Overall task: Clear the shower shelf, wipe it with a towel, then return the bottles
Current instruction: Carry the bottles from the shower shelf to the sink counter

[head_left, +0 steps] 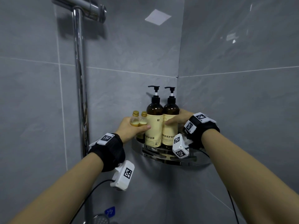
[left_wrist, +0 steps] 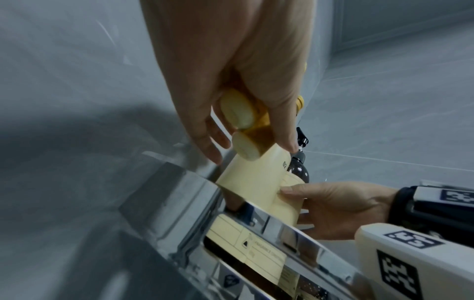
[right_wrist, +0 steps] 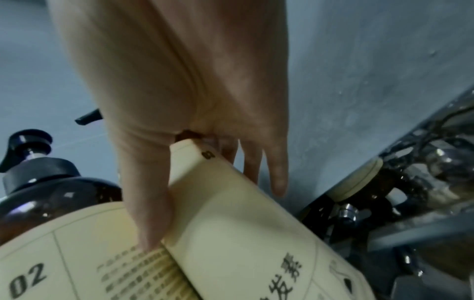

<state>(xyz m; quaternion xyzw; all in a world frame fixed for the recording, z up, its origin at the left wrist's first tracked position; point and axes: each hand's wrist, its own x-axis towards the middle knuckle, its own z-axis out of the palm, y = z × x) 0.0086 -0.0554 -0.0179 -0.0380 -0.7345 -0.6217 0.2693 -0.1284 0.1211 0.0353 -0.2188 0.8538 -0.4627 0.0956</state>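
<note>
Two amber pump bottles with cream labels stand on the chrome corner shelf (head_left: 165, 157). The left one, marked 02 (head_left: 154, 126), is untouched. My right hand (head_left: 179, 119) grips the right pump bottle (head_left: 170, 110), thumb on the front of the label (right_wrist: 243, 223), fingers (right_wrist: 277, 172) wrapped behind. My left hand (head_left: 134, 128) holds two small gold-capped bottles (head_left: 139, 120) of yellow liquid together, just above the shelf's left end. The left wrist view shows their round bases (left_wrist: 243, 125) between thumb and fingers. No towel is in view.
The shelf sits in the corner of two grey tiled walls. A chrome shower rail (head_left: 79, 78) runs vertically on the left wall, close to my left forearm. A shower head (head_left: 100, 219) and a blue tag (head_left: 110, 211) show at the bottom edge.
</note>
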